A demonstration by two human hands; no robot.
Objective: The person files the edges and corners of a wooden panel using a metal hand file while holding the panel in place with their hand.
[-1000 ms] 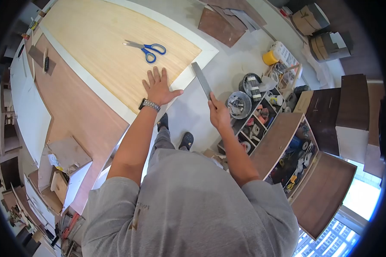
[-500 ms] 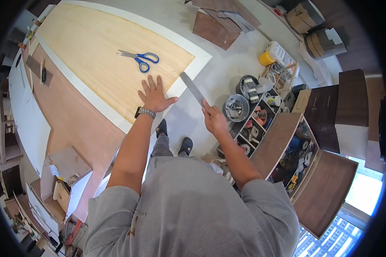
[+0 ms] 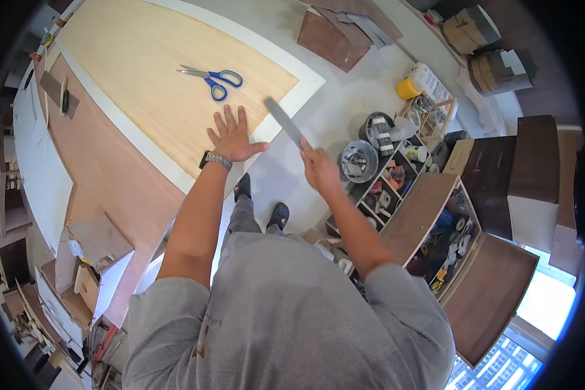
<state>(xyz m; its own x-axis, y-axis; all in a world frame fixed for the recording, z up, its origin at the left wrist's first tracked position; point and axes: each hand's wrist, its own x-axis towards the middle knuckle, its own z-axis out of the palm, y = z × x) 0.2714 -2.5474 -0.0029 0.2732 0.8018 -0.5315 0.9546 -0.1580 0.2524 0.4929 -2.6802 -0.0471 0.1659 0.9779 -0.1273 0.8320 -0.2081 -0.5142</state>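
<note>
Pale panel [image 3: 143, 62], grey bar [image 3: 283, 119], near end inside right fingers [image 3: 309, 151].

Light is bright, a window [image 3: 548, 296] glares white at lower right, and fisheye edges bend into black.

I can't read a single word, brand or number here. On my grey shirt [image 3: 305, 318], toward my left side, there is a short line of small dark print [image 3: 212, 322], but it is too faint for me to make out its letters. The small white jar [image 3: 415, 153] off to my right seems to carry a label, its wording blurred past reading. The dark face of the watch [image 3: 218, 160] on my left wrist is turned too far from view for me to get any figures.
</note>
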